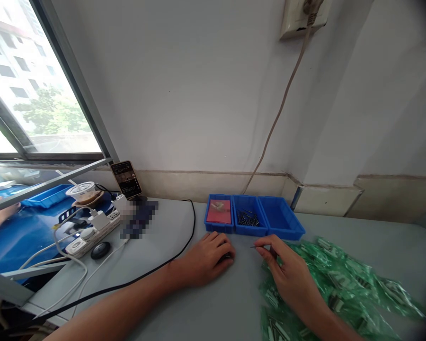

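My left hand [213, 255] rests on the grey table with its fingers curled down. Something small and dark shows between its thumb and fingers, too hidden to name. Pinched between thumb and forefinger of my right hand [287, 270] is a thin dark metal piece [252, 246], its tip pointing left. Just beyond the hands stand three joined blue bins. The left bin [208, 221] has a red card [220, 217] with small pale pieces on it. Dark screws [247, 219] lie in the middle bin [251, 232]. The right bin [287, 232] is nearest my right hand.
Green plastic bags [344, 279] of metal parts spread around and under my right forearm. A black cable [142, 277] crosses the table by my left forearm. A power strip [92, 235], a black mouse-like object [100, 250] and a propped phone [126, 180] stand left. Another person's arm [0, 213] shows far left.
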Motion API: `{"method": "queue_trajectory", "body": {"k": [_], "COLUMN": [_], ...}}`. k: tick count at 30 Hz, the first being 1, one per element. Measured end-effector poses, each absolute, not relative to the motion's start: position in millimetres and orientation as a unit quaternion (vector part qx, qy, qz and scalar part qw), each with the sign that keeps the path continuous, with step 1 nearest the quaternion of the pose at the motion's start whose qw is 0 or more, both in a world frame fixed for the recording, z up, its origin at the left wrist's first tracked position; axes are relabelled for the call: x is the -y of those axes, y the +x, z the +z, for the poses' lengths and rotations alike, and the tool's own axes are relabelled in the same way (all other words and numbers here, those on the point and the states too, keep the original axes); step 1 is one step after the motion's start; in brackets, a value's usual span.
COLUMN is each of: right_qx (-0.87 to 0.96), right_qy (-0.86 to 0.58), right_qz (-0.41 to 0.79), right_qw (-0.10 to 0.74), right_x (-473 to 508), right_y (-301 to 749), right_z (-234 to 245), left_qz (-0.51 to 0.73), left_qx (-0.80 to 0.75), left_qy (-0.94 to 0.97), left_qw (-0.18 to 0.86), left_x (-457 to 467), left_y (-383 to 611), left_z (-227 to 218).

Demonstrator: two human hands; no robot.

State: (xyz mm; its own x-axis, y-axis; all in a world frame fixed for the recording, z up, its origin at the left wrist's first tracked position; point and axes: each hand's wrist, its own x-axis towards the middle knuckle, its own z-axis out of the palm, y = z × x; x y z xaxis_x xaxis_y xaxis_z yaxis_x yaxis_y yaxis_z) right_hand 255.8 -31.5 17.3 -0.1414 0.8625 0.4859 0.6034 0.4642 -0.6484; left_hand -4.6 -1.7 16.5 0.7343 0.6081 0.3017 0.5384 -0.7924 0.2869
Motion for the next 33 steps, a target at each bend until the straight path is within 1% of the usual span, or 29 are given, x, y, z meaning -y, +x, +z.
{"method": "queue_trajectory", "body": {"k": [7, 14, 33], "right_qx": [0.737, 0.708, 0.719], "right_qy": [-0.498, -0.525, -0.516], "right_qz": [0.153, 0.189, 0.187], "right_qw": [0.431, 0.433, 0.426], "right_x": [32.3, 33.0, 33.5], "right_y": [256.5, 254.9, 255.1], "right_z": [18.3, 19.5, 17.8], "left_qz": [0.192, 0.192, 0.196], "left_qx": [-0.310, -0.308, -0.307], "left_qy": [0.927, 0.928, 0.927], "left_qw": [0.092, 0.088, 0.094], "left_x": [1.7, 2.6, 2.8], "left_y": [-4.1, -4.6, -4.0], "left_z": [18.4, 19.1, 20.5]}}
